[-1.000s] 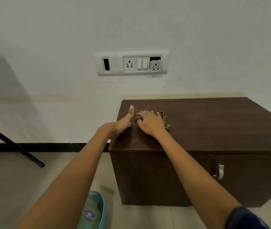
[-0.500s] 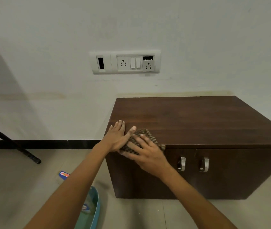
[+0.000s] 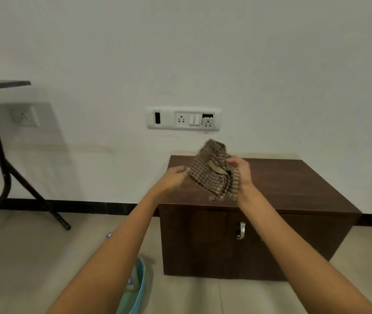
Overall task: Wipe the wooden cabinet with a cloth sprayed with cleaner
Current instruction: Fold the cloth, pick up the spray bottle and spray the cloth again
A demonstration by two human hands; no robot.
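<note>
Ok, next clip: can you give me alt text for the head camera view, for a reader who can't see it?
Both hands, left hand and right hand, hold a brown checked cloth up above a dark wooden cabinet against a white wall. A switch-and-socket panel is on the wall above, and a light blue tub sits on the floor.

The cloth point(image 3: 214, 175) is a brown checked rag, all bunched up and held in the air above the wooden cabinet point(image 3: 294, 184). The cabinet's a low, dark brown box on the floor against the wall, doors closed.
</note>
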